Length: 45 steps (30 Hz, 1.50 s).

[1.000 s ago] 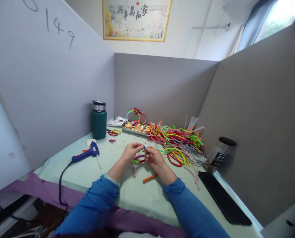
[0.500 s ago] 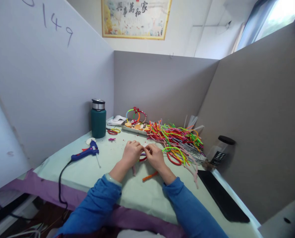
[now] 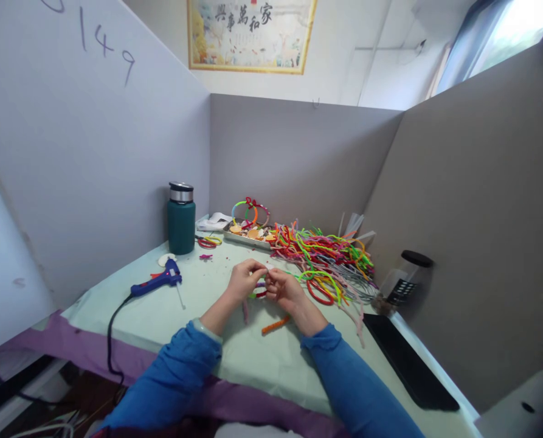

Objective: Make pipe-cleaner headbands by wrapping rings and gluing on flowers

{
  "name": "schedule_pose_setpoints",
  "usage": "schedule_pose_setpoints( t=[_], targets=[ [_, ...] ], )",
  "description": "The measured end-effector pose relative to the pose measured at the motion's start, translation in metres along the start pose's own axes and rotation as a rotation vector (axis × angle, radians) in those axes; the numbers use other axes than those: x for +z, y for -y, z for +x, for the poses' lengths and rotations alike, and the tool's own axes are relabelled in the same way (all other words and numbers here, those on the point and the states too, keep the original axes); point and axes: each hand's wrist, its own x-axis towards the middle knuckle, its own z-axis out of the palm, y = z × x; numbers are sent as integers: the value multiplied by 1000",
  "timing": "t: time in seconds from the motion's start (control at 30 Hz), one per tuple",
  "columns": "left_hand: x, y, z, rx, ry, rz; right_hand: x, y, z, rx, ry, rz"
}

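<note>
I see a blue glue gun on the bench, well left of the left hand, whose narrow grip pinches a tiny pale piece, too small to make out, above a partly hidden colourful ring. An orange stem lies just nearer than the grip; the right hand pinches the same piece, a bright heap of stems beyond it.

We have both arms stretched from the near side toward the far: our left arm slants rightward, our right arm leftward. Our left hand shows its back, thumb and forefinger pinched. Our right hand pinches likewise, its other fingers curled inward. The two sets of fingertips meet closely between them.
</note>
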Motion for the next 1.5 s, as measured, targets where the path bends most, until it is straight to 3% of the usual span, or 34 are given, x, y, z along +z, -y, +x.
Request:
schedule_pose_setpoints(
  t=[0.13, 0.23, 0.3, 0.43, 0.5, 0.6, 0.73, 0.87, 0.97, 1.17, 1.3, 1.4, 1.5],
  targets=[
    [3, 1, 0, -144, 9, -277, 3, -1, -2, 75, 84, 157],
    [3, 3, 1, -264, 5, -440, 8, -3, -1, 16, 77, 45],
    [2, 6, 1, -315, -31, -486, 9, -4, 1, -137, -37, -173],
    [-1, 9, 2, -373, -104, -517, 10, -3, -1, -714, -367, -796],
    [-2, 9, 2, -378, -98, -513, 11, -4, -4, -892, -386, -1064],
    [-2, 6, 2, -367, -70, -500, 11, -5, -7, -960, -345, -1266],
    [-1, 4, 2, -377, -70, -476, 11, -6, -4, -914, -358, -1258],
    [-1, 6, 4, -340, -68, -387, 10, -5, 0, -755, -334, -1081],
    [0, 8, 4, -278, -44, -346, 10, 0, 0, -606, -282, -882],
    [1, 7, 3, -165, -29, -306, 5, 7, -3, -205, -57, -350],
    [1, 6, 3, -196, 17, -431, 6, 3, -2, -34, 27, -68],
    [0, 6, 3, -261, 10, -474, 11, -2, -1, -66, -15, -63],
    [1, 6, 3, -296, -33, -441, 14, -5, 2, -261, -136, -223]
  ],
)
